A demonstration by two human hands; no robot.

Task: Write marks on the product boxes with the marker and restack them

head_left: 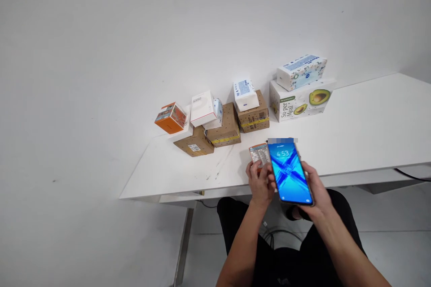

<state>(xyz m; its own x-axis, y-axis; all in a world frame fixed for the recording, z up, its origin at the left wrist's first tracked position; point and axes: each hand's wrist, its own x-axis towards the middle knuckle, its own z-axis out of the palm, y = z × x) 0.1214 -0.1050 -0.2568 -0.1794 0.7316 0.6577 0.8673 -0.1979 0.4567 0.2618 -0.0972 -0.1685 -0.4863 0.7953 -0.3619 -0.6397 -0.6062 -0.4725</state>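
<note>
My right hand (314, 188) holds a smartphone (289, 172) with a lit blue screen showing a clock, tilted up towards me above the table's front edge. My left hand (261, 184) grips a small orange and white carton (259, 154) with a printed label facing me, just left of the phone and partly behind it. Both hands hover near the front edge of the white table (353, 143).
Along the wall stand several boxes: an orange box (170, 118), a white box (203, 108), brown cardboard boxes (224, 131), a white pack (245, 94), an avocado-printed carton (301, 103) with a tissue pack (301, 71) on top. Cables lie on the floor below.
</note>
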